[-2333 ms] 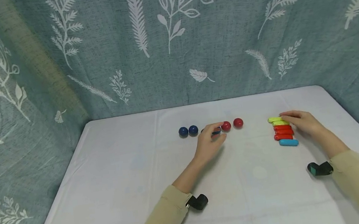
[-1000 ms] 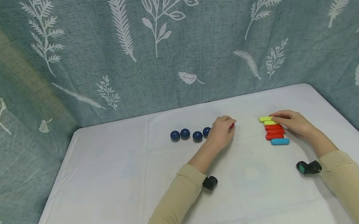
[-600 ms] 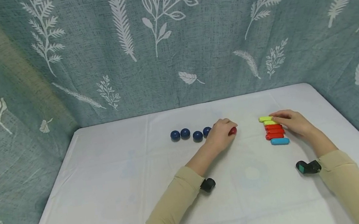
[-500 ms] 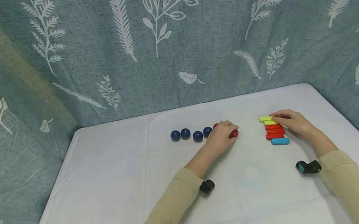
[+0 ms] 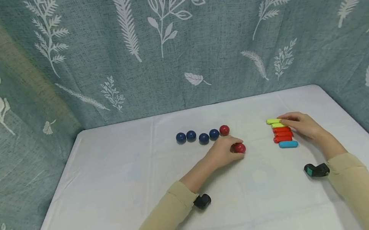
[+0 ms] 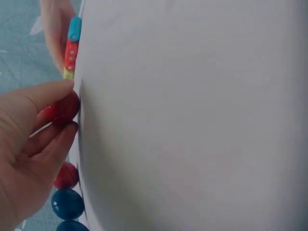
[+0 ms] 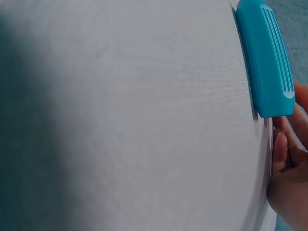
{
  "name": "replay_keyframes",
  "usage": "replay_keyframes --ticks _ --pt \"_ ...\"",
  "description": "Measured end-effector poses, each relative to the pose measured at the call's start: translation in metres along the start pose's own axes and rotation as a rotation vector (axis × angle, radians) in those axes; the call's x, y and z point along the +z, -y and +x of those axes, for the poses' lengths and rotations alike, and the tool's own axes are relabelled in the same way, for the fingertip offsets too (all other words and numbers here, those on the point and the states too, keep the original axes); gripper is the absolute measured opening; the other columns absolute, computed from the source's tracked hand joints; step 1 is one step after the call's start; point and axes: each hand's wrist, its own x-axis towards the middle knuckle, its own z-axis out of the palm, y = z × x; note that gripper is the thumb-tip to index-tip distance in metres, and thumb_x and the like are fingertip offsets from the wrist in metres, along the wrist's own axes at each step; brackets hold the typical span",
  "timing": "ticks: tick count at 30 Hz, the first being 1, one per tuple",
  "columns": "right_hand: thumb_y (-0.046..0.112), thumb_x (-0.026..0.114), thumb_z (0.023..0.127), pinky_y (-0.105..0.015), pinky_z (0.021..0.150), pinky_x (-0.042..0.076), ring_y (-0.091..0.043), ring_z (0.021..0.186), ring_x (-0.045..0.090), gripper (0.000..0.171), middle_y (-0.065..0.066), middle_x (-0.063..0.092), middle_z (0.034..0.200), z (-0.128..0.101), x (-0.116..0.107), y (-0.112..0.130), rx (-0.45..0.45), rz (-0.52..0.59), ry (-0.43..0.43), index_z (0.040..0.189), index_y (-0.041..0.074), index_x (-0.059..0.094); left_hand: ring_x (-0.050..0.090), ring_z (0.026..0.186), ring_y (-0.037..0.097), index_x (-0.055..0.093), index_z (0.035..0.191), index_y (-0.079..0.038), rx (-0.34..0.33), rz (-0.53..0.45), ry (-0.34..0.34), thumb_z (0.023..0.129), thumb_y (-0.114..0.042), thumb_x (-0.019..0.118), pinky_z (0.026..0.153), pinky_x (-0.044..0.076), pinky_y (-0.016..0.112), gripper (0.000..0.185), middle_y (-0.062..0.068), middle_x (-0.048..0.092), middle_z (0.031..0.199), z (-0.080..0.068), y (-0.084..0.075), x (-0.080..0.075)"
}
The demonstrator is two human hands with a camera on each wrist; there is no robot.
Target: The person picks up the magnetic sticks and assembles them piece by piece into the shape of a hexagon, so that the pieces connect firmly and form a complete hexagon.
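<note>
My left hand (image 5: 235, 146) pinches a red ball (image 5: 240, 148) between thumb and fingers, low over the white table (image 5: 118, 192); the left wrist view shows the same red ball (image 6: 65, 108) at the fingertips. Behind it lie another red ball (image 5: 224, 129) and a row of several dark blue balls (image 5: 191, 135). My right hand (image 5: 290, 121) rests with relaxed fingers against the right side of a column of short bars: two yellow-green bars (image 5: 274, 121), three red bars (image 5: 283, 134) and a light blue bar (image 5: 288, 144). The right wrist view shows the light blue bar (image 7: 266, 57) close up.
A leaf-patterned blue-grey curtain (image 5: 175, 43) closes off the table at the back and both sides. Small black wrist cameras (image 5: 202, 201) sit at both cuffs. White cloth stretches bare in front of and left of the balls.
My left hand set a blue ball into the row, reached to the red balls, took one and drew it toward me. The right hand has stayed on the bars.
</note>
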Motion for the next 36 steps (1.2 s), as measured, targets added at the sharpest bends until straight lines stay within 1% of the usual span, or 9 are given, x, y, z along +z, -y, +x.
replay_keyframes --ticks 2,7,11,14,17,22,27,36 --pt "0.048 0.05 0.091 -0.057 0.101 0.024 -0.042 0.128 0.023 0.063 -0.025 0.025 0.143 0.0 0.0 0.0 0.001 0.004 0.001 0.134 0.003 0.042 0.054 0.106 0.011 0.061 0.12 -0.012 -0.012 -0.032 -0.001 0.081 -0.031 0.07 0.091 0.038 0.021 0.045 0.0 0.061 0.114 -0.006 0.002 0.0" --pt "0.048 0.05 0.091 -0.057 0.101 0.024 -0.042 0.128 0.022 0.063 -0.025 0.025 0.143 -0.001 0.001 0.0 -0.001 0.01 0.002 0.134 0.003 0.043 0.053 0.103 0.01 0.061 0.119 -0.012 -0.043 -0.089 -0.001 0.08 -0.032 0.071 0.089 0.04 0.022 0.045 0.0 0.062 0.112 -0.021 0.003 -0.002" --pt "0.047 0.05 0.091 -0.056 0.101 0.025 -0.042 0.127 0.024 0.063 -0.025 0.026 0.142 0.0 0.002 0.001 -0.004 0.013 0.005 0.134 0.002 0.043 0.054 0.1 0.009 0.062 0.119 -0.012 -0.044 -0.109 -0.017 0.08 -0.031 0.071 0.086 0.041 0.02 0.044 0.0 0.062 0.11 -0.035 0.006 -0.003" --pt "0.047 0.049 0.091 -0.055 0.101 0.026 -0.042 0.126 0.024 0.063 -0.025 0.027 0.142 0.0 0.003 0.002 -0.006 0.013 0.012 0.134 0.002 0.042 0.055 0.099 0.009 0.062 0.118 -0.012 -0.026 -0.117 -0.03 0.08 -0.029 0.071 0.086 0.041 0.02 0.043 0.0 0.062 0.11 -0.047 0.006 -0.004" --pt "0.046 0.048 0.092 -0.056 0.101 0.025 -0.042 0.127 0.023 0.063 -0.025 0.026 0.142 0.0 0.002 0.001 -0.009 0.013 0.019 0.135 0.001 0.041 0.055 0.099 0.008 0.062 0.118 -0.013 -0.017 -0.124 -0.025 0.08 -0.028 0.071 0.087 0.041 0.021 0.041 -0.001 0.063 0.11 -0.058 0.006 -0.007" --pt "0.047 0.049 0.091 -0.057 0.101 0.022 -0.042 0.128 0.021 0.062 -0.025 0.025 0.142 -0.002 0.0 -0.001 -0.01 0.005 0.006 0.134 0.001 0.042 0.055 0.098 0.008 0.063 0.116 -0.014 -0.038 -0.138 -0.01 0.08 -0.027 0.072 0.087 0.041 0.023 0.039 -0.002 0.064 0.108 -0.078 0.007 -0.011" --pt "0.048 0.049 0.091 -0.056 0.101 0.024 -0.042 0.127 0.022 0.064 -0.025 0.024 0.143 -0.002 0.002 -0.001 -0.005 0.024 0.02 0.134 0.001 0.04 0.055 0.095 0.008 0.063 0.114 -0.013 -0.059 -0.16 -0.026 0.079 -0.026 0.072 0.085 0.043 0.022 0.039 -0.003 0.064 0.106 -0.097 0.01 -0.014" --pt "0.046 0.049 0.092 -0.059 0.101 0.021 -0.043 0.128 0.022 0.062 -0.026 0.027 0.141 -0.002 0.001 -0.001 -0.03 -0.003 0.005 0.132 -0.001 0.043 0.056 0.092 0.007 0.064 0.112 -0.012 -0.09 -0.227 -0.063 0.079 -0.023 0.073 0.082 0.045 0.021 0.037 -0.002 0.064 0.104 -0.121 0.016 -0.015"
